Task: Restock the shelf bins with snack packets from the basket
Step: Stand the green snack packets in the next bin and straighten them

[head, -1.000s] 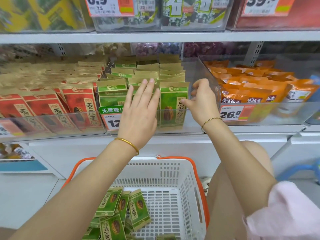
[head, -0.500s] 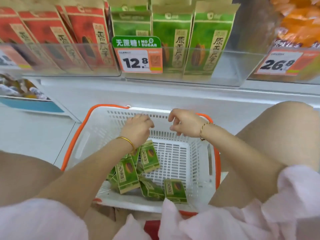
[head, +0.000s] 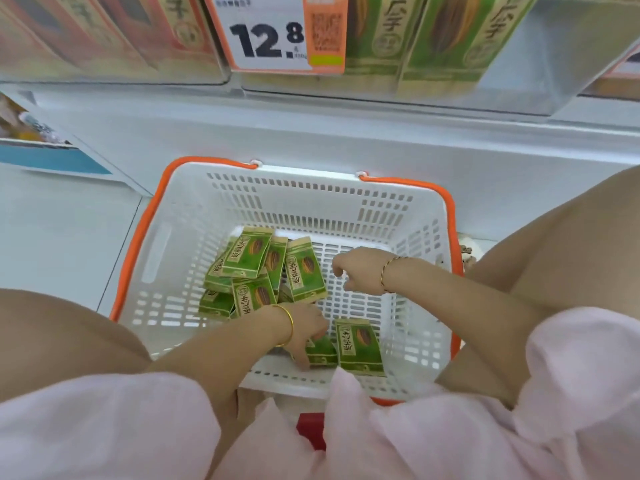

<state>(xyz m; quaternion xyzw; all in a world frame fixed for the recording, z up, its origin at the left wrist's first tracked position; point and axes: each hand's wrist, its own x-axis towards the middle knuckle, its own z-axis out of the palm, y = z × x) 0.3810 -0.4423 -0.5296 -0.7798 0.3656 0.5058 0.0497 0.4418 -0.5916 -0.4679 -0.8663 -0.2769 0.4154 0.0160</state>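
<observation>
A white basket with an orange rim (head: 194, 188) stands on the floor between my knees. Several green snack packets (head: 247, 252) lie piled at its left middle. My left hand (head: 306, 332) reaches down to the basket's near side, where its fingers and thumb close round a green packet (head: 323, 353). Another green packet (head: 360, 344) lies flat just right of it. My right hand (head: 358, 271) hovers over the basket floor, right of the pile, fingers loosely curled and holding nothing. Above, the clear shelf bin holds upright green packets (head: 440, 39).
A 12.8 price tag (head: 273, 32) hangs on the bin's front. Red packets (head: 104, 29) fill the bin to the left. The white shelf base (head: 346, 133) runs behind the basket. My knees (head: 571, 244) flank the basket closely on both sides.
Both hands came down from the shelf bin into the basket and the view tilted down. My left hand went to the near packets and took hold of one.
</observation>
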